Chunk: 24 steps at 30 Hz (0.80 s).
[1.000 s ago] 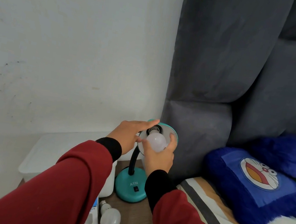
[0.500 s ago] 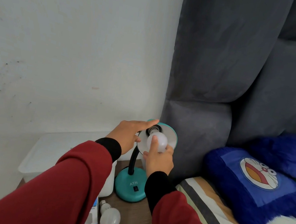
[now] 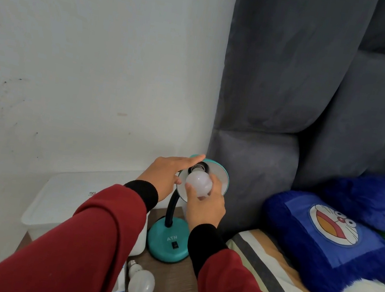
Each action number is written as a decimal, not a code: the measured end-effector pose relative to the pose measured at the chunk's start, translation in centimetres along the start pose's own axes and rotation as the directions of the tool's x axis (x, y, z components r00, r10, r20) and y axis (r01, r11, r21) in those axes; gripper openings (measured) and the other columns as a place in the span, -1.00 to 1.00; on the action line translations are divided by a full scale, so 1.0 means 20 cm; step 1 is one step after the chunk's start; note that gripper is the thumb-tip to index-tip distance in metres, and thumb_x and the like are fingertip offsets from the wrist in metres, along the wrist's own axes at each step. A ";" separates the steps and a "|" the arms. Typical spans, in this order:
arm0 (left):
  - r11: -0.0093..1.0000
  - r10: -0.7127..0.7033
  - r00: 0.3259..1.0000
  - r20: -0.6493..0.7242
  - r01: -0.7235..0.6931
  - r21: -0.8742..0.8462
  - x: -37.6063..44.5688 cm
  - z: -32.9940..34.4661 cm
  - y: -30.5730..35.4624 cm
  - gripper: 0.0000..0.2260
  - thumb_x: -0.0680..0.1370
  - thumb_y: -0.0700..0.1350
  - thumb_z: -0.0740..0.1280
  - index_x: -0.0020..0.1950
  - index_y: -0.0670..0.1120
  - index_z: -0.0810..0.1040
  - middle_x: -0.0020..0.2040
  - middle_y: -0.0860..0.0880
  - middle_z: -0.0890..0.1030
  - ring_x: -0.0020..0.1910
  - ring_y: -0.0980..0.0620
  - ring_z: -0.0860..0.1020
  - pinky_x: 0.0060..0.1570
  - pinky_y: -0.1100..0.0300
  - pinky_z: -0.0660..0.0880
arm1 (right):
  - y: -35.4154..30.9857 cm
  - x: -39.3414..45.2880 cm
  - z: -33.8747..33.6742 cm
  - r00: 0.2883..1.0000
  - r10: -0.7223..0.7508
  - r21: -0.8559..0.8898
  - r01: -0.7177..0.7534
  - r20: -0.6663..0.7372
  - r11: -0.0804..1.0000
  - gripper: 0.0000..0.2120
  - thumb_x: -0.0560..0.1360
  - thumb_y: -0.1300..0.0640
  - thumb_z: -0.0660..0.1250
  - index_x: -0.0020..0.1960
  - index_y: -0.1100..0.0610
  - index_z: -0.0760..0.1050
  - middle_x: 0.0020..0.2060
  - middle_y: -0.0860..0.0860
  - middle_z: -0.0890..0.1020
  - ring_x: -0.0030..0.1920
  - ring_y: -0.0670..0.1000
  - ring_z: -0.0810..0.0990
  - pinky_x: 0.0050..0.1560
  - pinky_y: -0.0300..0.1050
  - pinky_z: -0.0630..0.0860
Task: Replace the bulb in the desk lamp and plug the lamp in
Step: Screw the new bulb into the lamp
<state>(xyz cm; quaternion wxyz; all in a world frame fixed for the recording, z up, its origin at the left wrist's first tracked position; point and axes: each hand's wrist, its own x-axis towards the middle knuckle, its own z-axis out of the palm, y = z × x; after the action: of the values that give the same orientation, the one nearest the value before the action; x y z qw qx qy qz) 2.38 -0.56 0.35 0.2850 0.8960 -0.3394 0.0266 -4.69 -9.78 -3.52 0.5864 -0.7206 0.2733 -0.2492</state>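
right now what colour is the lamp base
Teal, with a small black switch; the lamp base shows clearly in the head view.

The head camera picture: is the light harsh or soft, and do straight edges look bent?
Head view: soft, even light, no glare on the bulb at the lamp; only faint shadows; the grey headboard edge bows, a wide-angle effect.

white wall (image 3: 87, 53) | grey padded headboard (image 3: 296, 86) | wooden nightstand (image 3: 172, 284)
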 end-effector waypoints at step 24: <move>0.999 -0.008 1.000 -0.023 0.009 0.035 -0.01 0.00 0.02 -0.28 0.56 -0.44 0.17 0.46 0.30 0.16 0.33 -0.01 0.47 -0.07 0.19 0.47 0.05 0.43 0.30 | -0.01 -0.02 -0.02 0.998 -0.068 -0.035 0.068 0.017 0.997 -0.29 0.45 0.04 0.39 0.50 -0.02 0.11 0.33 0.12 0.33 0.27 0.11 0.43 0.10 -0.21 0.36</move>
<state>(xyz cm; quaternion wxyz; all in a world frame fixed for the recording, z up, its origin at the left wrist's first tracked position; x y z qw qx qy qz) 1.97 -0.71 0.59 0.2730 0.9020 -0.3318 0.0417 -5.22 -9.80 -3.30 0.5668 -0.7418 0.2483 -0.2586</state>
